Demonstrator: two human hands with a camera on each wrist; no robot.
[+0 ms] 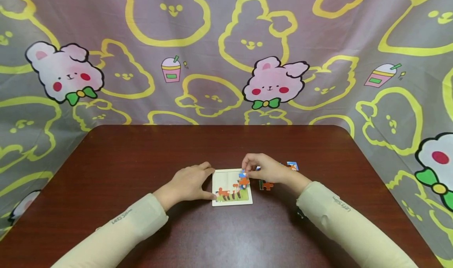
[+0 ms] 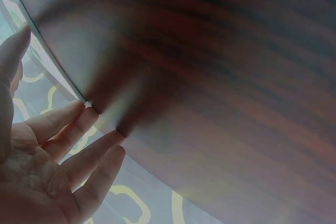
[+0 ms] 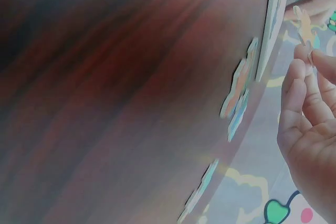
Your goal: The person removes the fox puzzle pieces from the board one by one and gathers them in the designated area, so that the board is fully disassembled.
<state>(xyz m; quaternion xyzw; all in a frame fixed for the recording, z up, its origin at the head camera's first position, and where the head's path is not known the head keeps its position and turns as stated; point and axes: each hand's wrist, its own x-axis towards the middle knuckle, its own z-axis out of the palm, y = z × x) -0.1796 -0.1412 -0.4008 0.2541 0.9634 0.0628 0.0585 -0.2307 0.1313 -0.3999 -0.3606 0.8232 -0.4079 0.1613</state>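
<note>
Puzzle piece (image 3: 306,27) at tip of right grip (image 1: 263,168)

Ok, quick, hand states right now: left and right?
Left hand: open, touching the puzzle board.
Right hand: closed, pinching a puzzle piece.

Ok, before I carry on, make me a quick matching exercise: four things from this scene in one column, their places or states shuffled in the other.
Things
1. Left hand
2. Right hand
3. Puzzle board
4. Loose pieces

Places or states
A. Partly filled, flat on the table
B. Pinching a puzzle piece
C. Lying to the right of the board
D. At the board's left edge, holding no piece

Right pairs: 1-D, 2-B, 3-A, 4-C
</note>
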